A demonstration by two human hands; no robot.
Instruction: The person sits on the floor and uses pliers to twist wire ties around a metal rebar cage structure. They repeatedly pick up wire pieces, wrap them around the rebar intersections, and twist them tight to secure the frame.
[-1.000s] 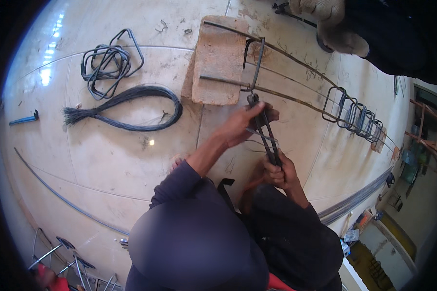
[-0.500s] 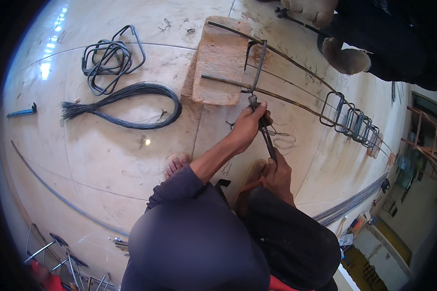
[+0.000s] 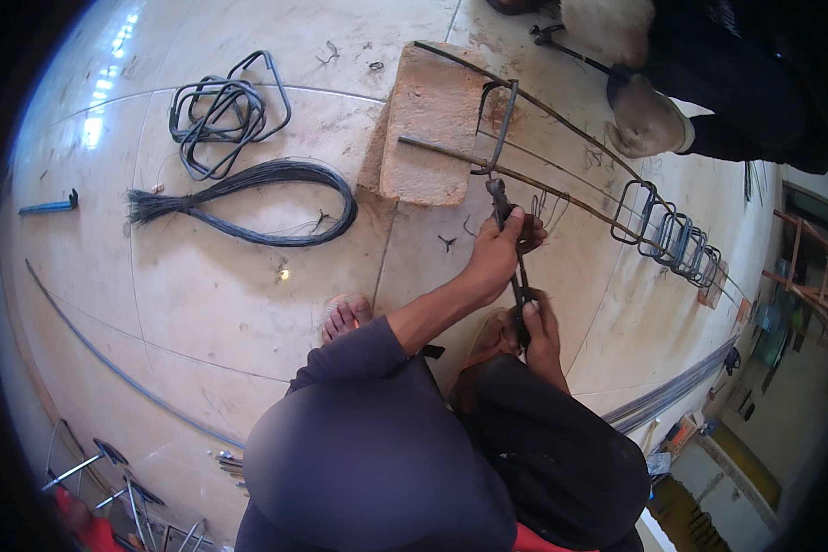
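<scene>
We note pincers [image 3: 499, 197] near the rod [image 3: 455, 157]. Our left hand [image 3: 499, 253] grips them just behind the head, fingers closed; our right hand [image 3: 541, 333] has fingers wrapped around the handles.

One pair of long, dark metal pincers [image 3: 500, 198] is in the left hand [image 3: 494, 260] and right hand [image 3: 542, 337]. Ahead of the hands, two long, brownish steel bars [image 3: 442, 154] meet one dark, rectangular steel frame [image 3: 503, 127] (other frames [image 3: 676, 241], to the right, overlap too much to count). Leftward: one teardrop-shaped grey wire bundle [image 3: 285, 172], one blue-handled tool [image 3: 51, 208], one curved grey rod [image 3: 110, 354].
</scene>
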